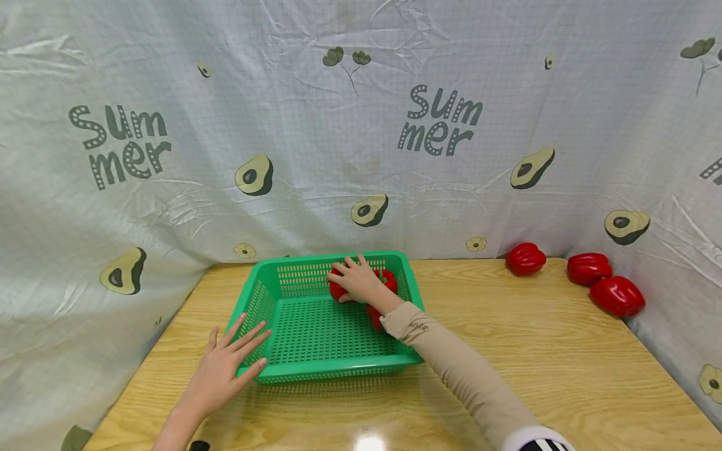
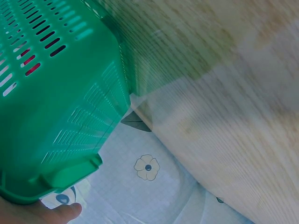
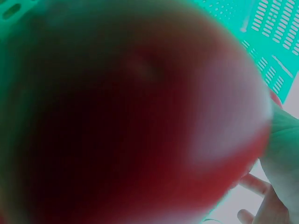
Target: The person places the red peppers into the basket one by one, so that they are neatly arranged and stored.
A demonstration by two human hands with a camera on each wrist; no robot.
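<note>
A green plastic basket (image 1: 338, 366) with slotted walls stands on the table. Inside it, at the back right, my right hand (image 1: 361, 283) grips a red bell pepper (image 1: 335, 290) from above, fingers bent over it. That pepper fills most of the right wrist view, blurred. Two more red bell peppers lie by the basket's right wall: one with a green stem (image 1: 389, 280) behind my wrist, and another (image 1: 375, 318) partly hidden under the forearm. At the basket's front left corner, my left hand (image 1: 221, 371) has its fingers spread over the rim and holds nothing.
Three red bell peppers lie at the table's back right: one (image 1: 525, 259) by the curtain, and two (image 1: 589, 269) close together near the right edge. A printed curtain (image 1: 316, 156) hangs behind the wooden table (image 1: 496, 326). A small dark object (image 1: 200, 446) shows at the bottom.
</note>
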